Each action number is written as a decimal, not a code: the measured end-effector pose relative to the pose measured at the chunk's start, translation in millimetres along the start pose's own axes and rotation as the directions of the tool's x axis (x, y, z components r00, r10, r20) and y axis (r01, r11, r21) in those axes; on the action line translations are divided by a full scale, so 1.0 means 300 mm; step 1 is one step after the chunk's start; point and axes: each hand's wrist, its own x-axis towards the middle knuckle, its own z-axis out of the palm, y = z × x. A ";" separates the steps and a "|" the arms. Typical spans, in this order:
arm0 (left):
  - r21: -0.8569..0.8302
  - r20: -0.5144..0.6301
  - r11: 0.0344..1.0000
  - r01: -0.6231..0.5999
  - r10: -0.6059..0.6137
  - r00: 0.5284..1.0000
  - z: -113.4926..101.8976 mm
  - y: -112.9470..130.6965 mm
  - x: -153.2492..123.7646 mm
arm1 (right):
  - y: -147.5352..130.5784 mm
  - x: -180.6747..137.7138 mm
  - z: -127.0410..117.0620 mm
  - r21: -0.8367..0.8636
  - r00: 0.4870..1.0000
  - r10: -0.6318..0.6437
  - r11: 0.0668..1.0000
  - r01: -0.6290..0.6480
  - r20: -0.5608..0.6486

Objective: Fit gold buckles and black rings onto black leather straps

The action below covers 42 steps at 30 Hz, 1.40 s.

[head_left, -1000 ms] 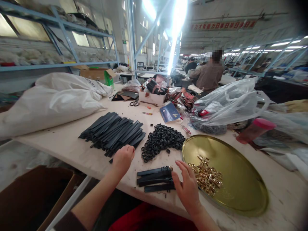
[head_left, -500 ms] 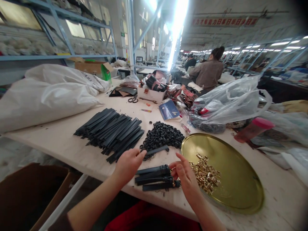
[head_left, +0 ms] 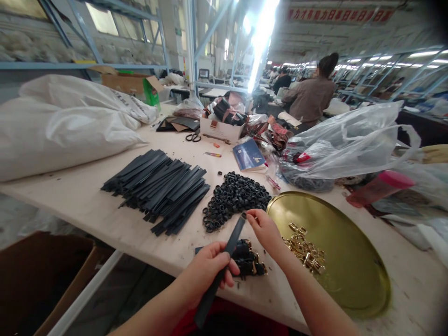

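Observation:
My left hand [head_left: 210, 268] is closed round a black strap [head_left: 235, 234] and holds it slanted above the table's front edge. My right hand [head_left: 263, 227] pinches the strap's far tip, where a small black loop seems to sit. Under both hands lie a few finished black straps with gold buckles [head_left: 249, 262]. A heap of black loops [head_left: 234, 198] lies just beyond the hands. To its left is a pile of plain black straps [head_left: 159, 186]. Right of my hands, a round gold tray [head_left: 353, 275] holds several gold buckles [head_left: 305, 248].
A big white sack [head_left: 63, 126] fills the table's left. Clear plastic bags [head_left: 346, 144], a pink-capped bottle [head_left: 380, 186], a blue booklet [head_left: 248, 156], scissors [head_left: 193, 137] and a white box of parts [head_left: 220, 128] sit farther back. A person [head_left: 310, 100] works behind. A cardboard box [head_left: 38, 280] stands lower left.
My left hand took a strap from the pile and lifted it toward me. My right hand left the finished straps and now pinches the strap's tip.

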 end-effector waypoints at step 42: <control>-0.219 -0.302 0.949 -0.227 0.155 0.941 0.007 -0.028 0.009 | -0.132 -0.438 -0.018 0.855 0.842 0.305 0.136 -0.500 0.444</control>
